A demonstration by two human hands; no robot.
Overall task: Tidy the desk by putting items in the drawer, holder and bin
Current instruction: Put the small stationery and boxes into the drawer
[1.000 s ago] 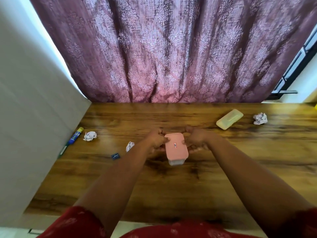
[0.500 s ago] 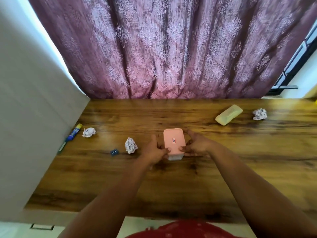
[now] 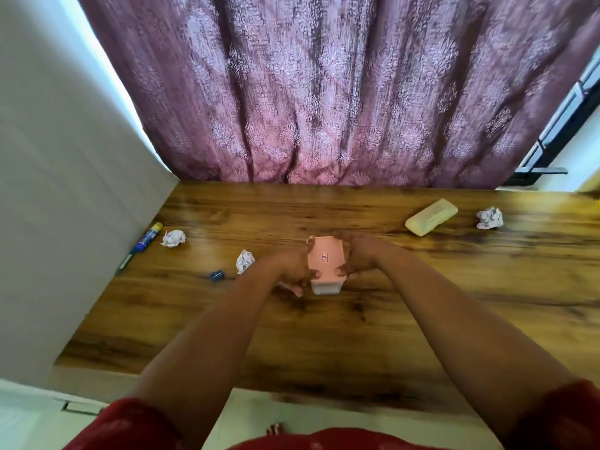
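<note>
Fingers of my left hand (image 3: 292,271) and right hand (image 3: 355,258) clasp the box (image 3: 325,261) from either side, its long axis pointing away from me.

Both hands now close more tightly round the pink-lidded box (image 3: 325,262) than half a second ago: the left hand (image 3: 290,269) curls its fingers (image 3: 314,273) over the lid's near left edge, and the right hand (image 3: 359,257) wraps the far right corner (thumb on the lid's near right edge).
</note>
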